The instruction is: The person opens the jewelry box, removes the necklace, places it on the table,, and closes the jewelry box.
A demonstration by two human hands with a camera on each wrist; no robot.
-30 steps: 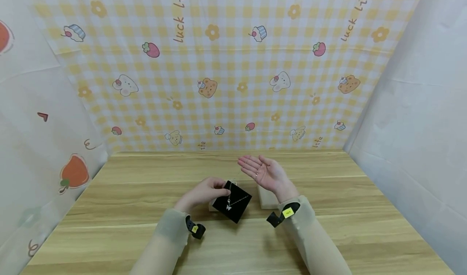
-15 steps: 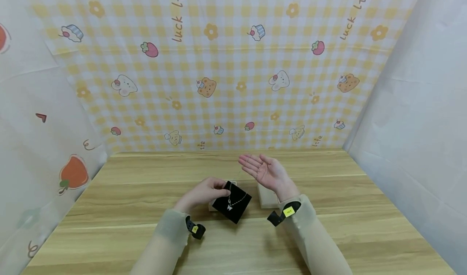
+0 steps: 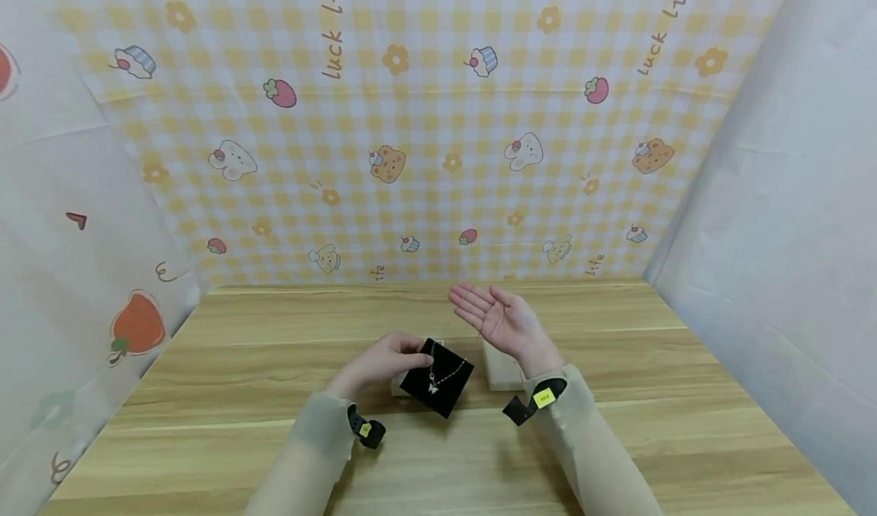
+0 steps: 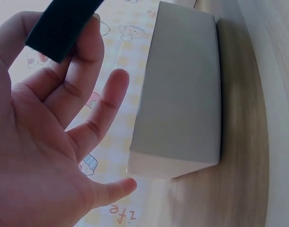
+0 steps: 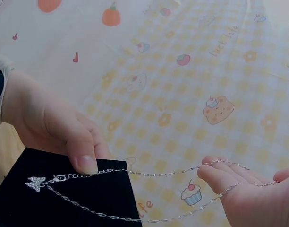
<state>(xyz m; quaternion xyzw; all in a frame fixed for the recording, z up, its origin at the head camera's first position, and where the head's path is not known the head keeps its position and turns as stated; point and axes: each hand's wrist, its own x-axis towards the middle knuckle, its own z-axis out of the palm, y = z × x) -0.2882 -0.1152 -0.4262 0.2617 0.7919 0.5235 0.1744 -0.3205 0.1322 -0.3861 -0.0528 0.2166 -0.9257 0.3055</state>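
My left hand pinches a flat black necklace display card by its near-left edge, thumb on top. Across the card runs a silver necklace, its butterfly pendant lying on the black surface beside the clasp. The left thumb presses down close to the chain. My right hand is held palm up with straight fingers, and the far part of the chain loops over them. In the left wrist view only the card's dark edge shows between the fingers; the necklace is out of sight there.
A pale box stands on the table just beyond the left hand, mostly hidden by the card in the head view. Another pale box part lies under the right hand. A yellow checked cloth hangs behind the wooden table.
My right hand has moved slightly up and away, and the chain now sags in a curve between the card and the fingers. The left hand and card have stayed almost still.
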